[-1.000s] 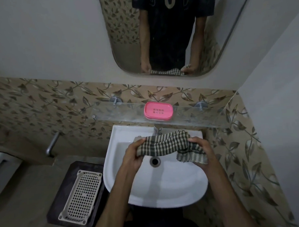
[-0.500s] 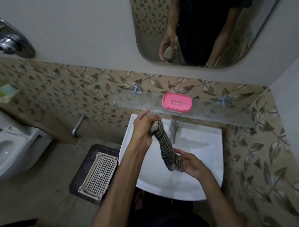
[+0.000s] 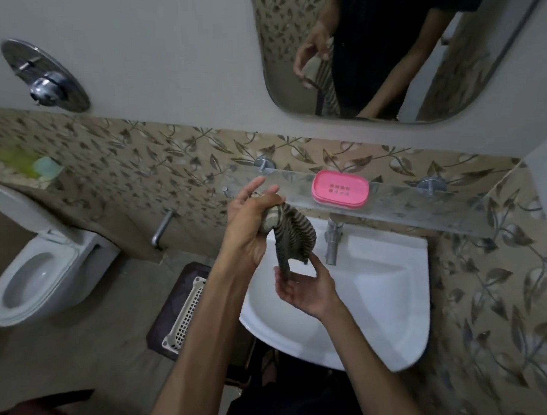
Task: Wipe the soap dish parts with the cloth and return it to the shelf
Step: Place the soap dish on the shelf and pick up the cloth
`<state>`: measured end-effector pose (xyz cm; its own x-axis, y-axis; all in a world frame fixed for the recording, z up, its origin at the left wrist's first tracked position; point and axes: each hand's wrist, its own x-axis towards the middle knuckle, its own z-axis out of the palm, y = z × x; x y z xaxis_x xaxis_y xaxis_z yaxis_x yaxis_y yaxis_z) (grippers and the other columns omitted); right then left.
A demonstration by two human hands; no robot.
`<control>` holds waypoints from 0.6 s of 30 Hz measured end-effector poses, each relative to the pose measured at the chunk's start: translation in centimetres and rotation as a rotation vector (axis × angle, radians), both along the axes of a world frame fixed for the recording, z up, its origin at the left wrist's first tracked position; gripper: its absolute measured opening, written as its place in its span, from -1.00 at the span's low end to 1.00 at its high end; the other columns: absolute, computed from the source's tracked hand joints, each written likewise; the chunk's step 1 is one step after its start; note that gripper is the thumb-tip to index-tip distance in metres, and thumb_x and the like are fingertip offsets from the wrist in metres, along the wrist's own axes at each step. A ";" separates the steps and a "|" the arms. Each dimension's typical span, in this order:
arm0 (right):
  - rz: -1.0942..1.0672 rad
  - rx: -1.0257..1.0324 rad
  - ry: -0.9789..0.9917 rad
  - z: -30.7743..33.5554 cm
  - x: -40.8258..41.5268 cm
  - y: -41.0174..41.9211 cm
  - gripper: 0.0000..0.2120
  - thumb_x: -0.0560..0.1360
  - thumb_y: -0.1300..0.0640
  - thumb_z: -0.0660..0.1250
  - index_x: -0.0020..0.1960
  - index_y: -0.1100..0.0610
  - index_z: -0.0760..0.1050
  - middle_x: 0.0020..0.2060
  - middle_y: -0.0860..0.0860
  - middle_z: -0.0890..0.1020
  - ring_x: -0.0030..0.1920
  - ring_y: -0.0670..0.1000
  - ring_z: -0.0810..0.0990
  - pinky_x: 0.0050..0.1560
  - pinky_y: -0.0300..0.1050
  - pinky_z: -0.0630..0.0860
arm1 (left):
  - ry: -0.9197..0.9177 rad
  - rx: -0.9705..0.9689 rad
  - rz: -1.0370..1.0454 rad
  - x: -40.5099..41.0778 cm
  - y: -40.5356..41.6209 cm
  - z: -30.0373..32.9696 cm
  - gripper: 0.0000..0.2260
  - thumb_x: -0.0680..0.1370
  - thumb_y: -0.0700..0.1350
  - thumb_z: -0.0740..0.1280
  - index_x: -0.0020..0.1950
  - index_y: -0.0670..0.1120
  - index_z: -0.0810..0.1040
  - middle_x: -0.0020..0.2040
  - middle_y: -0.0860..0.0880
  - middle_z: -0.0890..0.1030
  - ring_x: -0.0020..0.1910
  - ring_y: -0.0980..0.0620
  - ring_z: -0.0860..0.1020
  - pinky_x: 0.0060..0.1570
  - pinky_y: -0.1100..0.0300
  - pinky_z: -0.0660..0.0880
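Observation:
A pink soap dish (image 3: 339, 189) with its slotted lid on sits on the glass shelf (image 3: 429, 208) above the basin. My left hand (image 3: 249, 227) grips the upper end of a checked cloth (image 3: 294, 237), which hangs down twisted over the left of the basin. My right hand (image 3: 304, 286) is below it, palm up, pinching the cloth's lower tip between thumb and fingers. Both hands are left of and below the soap dish, not touching it.
A white basin (image 3: 379, 296) with a metal tap (image 3: 331, 242) is under the shelf. A toilet (image 3: 37, 274) stands at the left, a white perforated tray (image 3: 186, 311) lies on a dark mat on the floor, and a mirror (image 3: 416, 50) hangs above.
The cloth went from stretched flat between both hands to hanging vertically. My left hand rose toward the shelf's left end; my right hand dropped below and slid to the cloth's tip. The view swung left.

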<state>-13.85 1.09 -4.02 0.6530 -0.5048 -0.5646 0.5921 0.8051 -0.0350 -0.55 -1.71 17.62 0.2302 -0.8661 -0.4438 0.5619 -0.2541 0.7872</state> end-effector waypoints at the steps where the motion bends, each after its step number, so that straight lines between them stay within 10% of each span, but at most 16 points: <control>1: -0.047 0.000 0.023 0.0 0.5 -0.2 -0.12 0.25 -0.08 0.73 0.38 0.34 0.48 0.10 0.23 0.64 0.05 0.21 0.64 0.17 0.14 0.64 | 0.007 0.000 0.027 0.9 0.0 0.1 -0.51 0.53 -0.51 0.32 0.41 -0.17 0.50 0.31 -0.27 0.62 -0.02 -0.05 0.67 0.24 -0.06 0.61; 4: -0.140 -0.021 0.030 -0.6 1.4 -0.5 -0.18 0.15 -0.08 0.79 0.23 0.32 0.59 0.03 0.25 0.66 0.00 0.22 0.65 0.08 0.15 0.67 | 0.026 0.005 0.102 3.9 0.3 0.0 -0.55 0.56 -0.49 0.29 0.41 -0.20 0.47 0.27 -0.27 0.62 -0.10 -0.05 0.66 -0.13 0.12 0.68; 10: -0.229 -0.137 0.001 -1.0 3.0 -1.5 -0.40 0.34 0.00 0.67 0.27 0.25 0.61 0.20 0.23 0.69 0.19 0.21 0.68 0.18 0.13 0.69 | 0.021 0.052 0.183 10.8 1.1 -2.3 -0.50 0.59 -0.47 0.25 0.52 -0.22 0.38 0.19 -0.23 0.62 0.07 -0.04 0.66 0.35 -0.04 0.53; 18: -0.151 -0.050 0.378 0.5 7.0 -4.4 -0.90 0.43 0.34 0.46 -0.10 0.18 0.60 -0.10 0.10 0.69 -0.22 0.03 0.74 -0.24 -0.18 0.70 | 0.010 0.184 0.330 19.5 2.9 -8.0 -0.52 0.59 -0.48 0.22 0.49 -0.19 0.42 0.17 -0.21 0.61 -0.01 -0.01 0.63 -0.01 0.10 0.58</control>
